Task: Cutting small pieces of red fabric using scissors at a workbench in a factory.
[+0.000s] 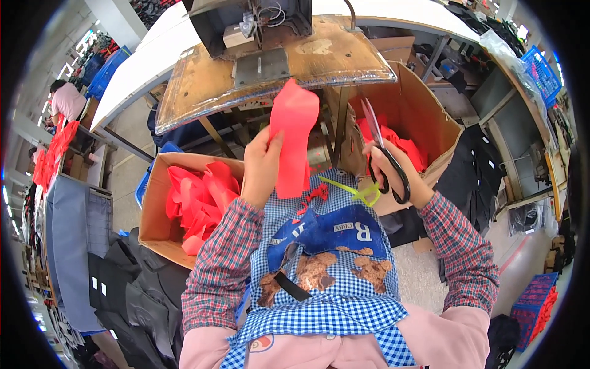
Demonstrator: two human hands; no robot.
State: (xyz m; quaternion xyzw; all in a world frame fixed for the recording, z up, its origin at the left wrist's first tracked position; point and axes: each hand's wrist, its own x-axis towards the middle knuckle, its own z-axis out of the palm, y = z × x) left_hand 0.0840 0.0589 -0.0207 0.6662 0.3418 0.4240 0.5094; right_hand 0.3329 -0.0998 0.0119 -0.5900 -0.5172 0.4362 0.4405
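Note:
A long red fabric piece hangs upright in front of me, its left edge pinched by my left hand. My right hand is closed around the black handles of a pair of scissors, whose blades point up and away, slightly parted. The scissors stand apart from the red piece. On my lap, over a blue checked apron, lie small red scraps and a yellow-green strip.
A cardboard box with red pieces stands at my left; another box with red pieces is at the right. Ahead, a worn wooden machine table juts toward me. Dark fabric stacks lie at the left. A person is at the far left.

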